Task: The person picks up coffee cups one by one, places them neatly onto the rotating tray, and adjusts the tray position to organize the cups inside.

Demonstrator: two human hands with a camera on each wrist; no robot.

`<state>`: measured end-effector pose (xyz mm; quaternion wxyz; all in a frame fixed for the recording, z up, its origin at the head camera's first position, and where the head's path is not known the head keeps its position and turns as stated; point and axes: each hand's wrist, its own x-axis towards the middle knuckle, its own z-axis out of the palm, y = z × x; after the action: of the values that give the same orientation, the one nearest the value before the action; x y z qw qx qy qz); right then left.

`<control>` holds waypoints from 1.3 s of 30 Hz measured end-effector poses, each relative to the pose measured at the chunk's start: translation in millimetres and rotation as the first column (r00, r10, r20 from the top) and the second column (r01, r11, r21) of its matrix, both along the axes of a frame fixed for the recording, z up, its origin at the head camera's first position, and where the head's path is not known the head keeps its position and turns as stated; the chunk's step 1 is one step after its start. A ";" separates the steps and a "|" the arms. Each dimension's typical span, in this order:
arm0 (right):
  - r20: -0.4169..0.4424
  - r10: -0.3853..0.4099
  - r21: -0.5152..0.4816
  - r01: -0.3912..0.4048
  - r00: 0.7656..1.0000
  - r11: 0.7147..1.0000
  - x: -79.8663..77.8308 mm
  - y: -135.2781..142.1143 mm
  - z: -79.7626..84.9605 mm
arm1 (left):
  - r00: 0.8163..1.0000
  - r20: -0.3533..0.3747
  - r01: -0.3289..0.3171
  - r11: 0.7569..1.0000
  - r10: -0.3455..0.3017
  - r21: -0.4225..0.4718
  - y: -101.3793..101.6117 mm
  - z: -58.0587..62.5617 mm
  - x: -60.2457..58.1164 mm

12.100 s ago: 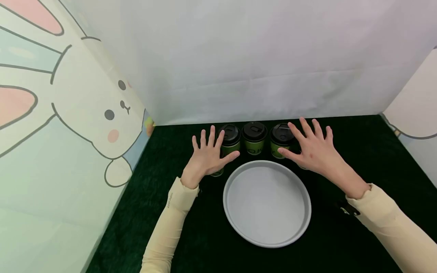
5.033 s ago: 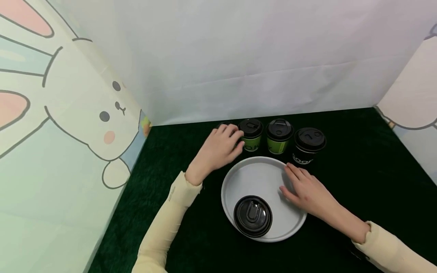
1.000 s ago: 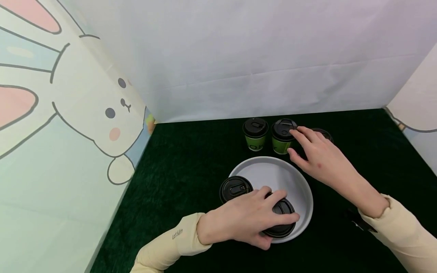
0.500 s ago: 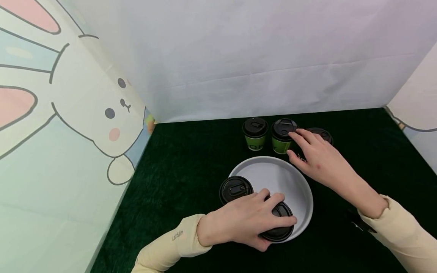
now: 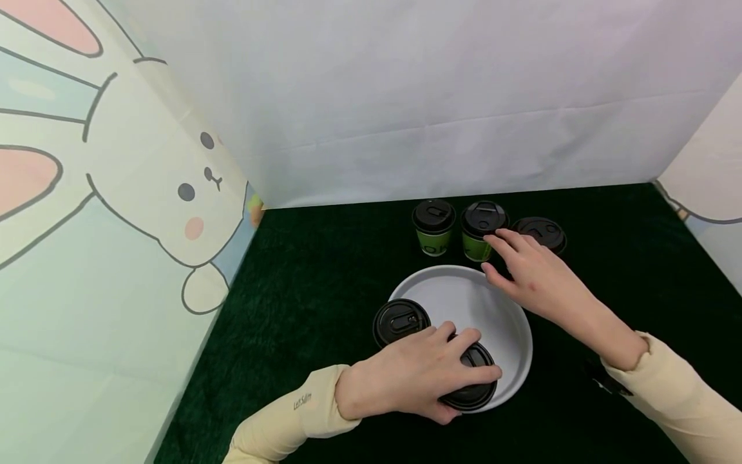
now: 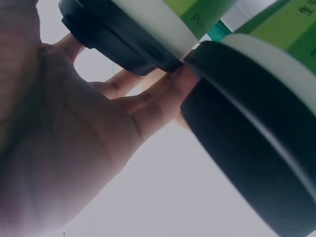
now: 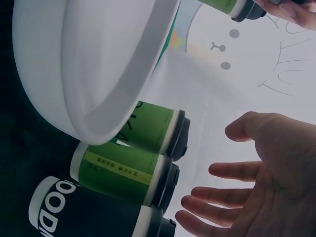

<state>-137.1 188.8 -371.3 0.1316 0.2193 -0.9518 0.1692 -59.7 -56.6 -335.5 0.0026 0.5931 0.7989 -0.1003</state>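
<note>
My left hand point(image 5: 420, 374) grips a takeaway coffee cup by its black lid point(image 5: 478, 388), over the near part of a round light-grey tray point(image 5: 510, 328). A second lidded coffee cup point(image 5: 400, 319) stands at the tray's left side, beside that hand; green sleeves show on both in the left wrist view, where fingers reach around the lid point(image 6: 123, 44). My right hand point(image 5: 539, 280) hovers beyond the tray's far right rim, fingers spread, holding nothing. Just past its fingertips are a green coffee cup point(image 5: 476, 248) and a dark one point(image 5: 542, 233), partly hidden by the hand.
Another green coffee cup point(image 5: 433, 241) stands at the left end of the back row. Dark green cloth point(image 5: 313, 277) covers the table. A white backdrop point(image 5: 371, 129) rises behind, with a rabbit-print panel point(image 5: 145, 174) on the left.
Over the last second my left hand lowers the cup slightly toward the near left of the tray. My right hand draws back a little from the back row. Earlier, both tray cups stood off the tray.
</note>
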 end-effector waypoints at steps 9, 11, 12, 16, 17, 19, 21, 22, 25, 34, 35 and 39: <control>0.081 0.039 0.044 -0.042 0.996 0.998 0.5 -3.7 -20.2 | 0.999 -0.051 -0.005 1.000 0.005 0.015 -2.6 -1.9 1.5; 0.100 0.040 0.054 -0.046 0.994 0.997 0.6 -3.8 -24.2 | 0.998 -0.065 -0.007 1.000 0.008 0.022 -3.3 -2.2 1.6; 0.105 0.042 0.058 -0.048 0.994 0.997 0.5 -3.8 -26.2 | 0.997 -0.073 -0.009 1.000 0.010 0.026 -3.5 -2.5 1.8; 0.109 0.047 0.064 -0.054 0.993 0.996 1.0 -3.5 -33.3 | 0.997 -0.081 -0.014 0.999 0.016 0.032 -4.3 -3.0 1.2; 0.107 0.045 0.065 -0.052 0.993 0.997 1.3 -3.4 -35.2 | 0.997 -0.077 -0.015 0.999 0.017 0.031 -4.4 -3.0 0.9; 0.104 0.044 0.063 -0.051 0.994 0.997 2.0 -3.3 -39.0 | 0.998 -0.069 -0.013 1.000 0.015 0.026 -4.5 -3.0 0.4; 0.110 0.042 0.061 -0.049 0.993 0.997 2.4 -3.6 -43.4 | 0.998 -0.065 -0.012 1.000 0.013 0.021 -4.9 -3.0 -0.2; 0.116 0.043 0.059 -0.050 0.992 0.997 2.7 -4.0 -45.2 | 0.998 -0.064 -0.012 1.000 0.013 0.019 -5.3 -3.0 -0.5; 0.136 0.051 0.058 -0.059 0.989 0.997 4.0 -5.4 -50.0 | 0.997 -0.075 -0.011 1.000 0.012 0.017 -6.8 -3.1 -1.0; 0.157 0.088 0.064 -0.099 0.984 0.993 5.6 -8.0 -59.1 | 1.000 -0.017 -0.004 1.000 0.004 0.003 -8.7 -1.0 -4.6; 0.158 0.090 0.067 -0.102 0.983 0.993 5.6 -8.2 -59.7 | 1.000 -0.003 -0.002 1.000 0.002 0.015 -8.6 -0.1 -6.3; 0.151 0.104 0.081 -0.117 0.983 0.990 5.3 -8.3 -61.3 | 0.992 0.123 -0.016 0.998 0.009 0.061 -7.6 9.7 -17.8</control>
<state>-131.7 180.5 -432.6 0.0419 0.2644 -0.9519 0.1491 -77.5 -64.2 -325.8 0.0339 0.5930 0.8036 -0.0392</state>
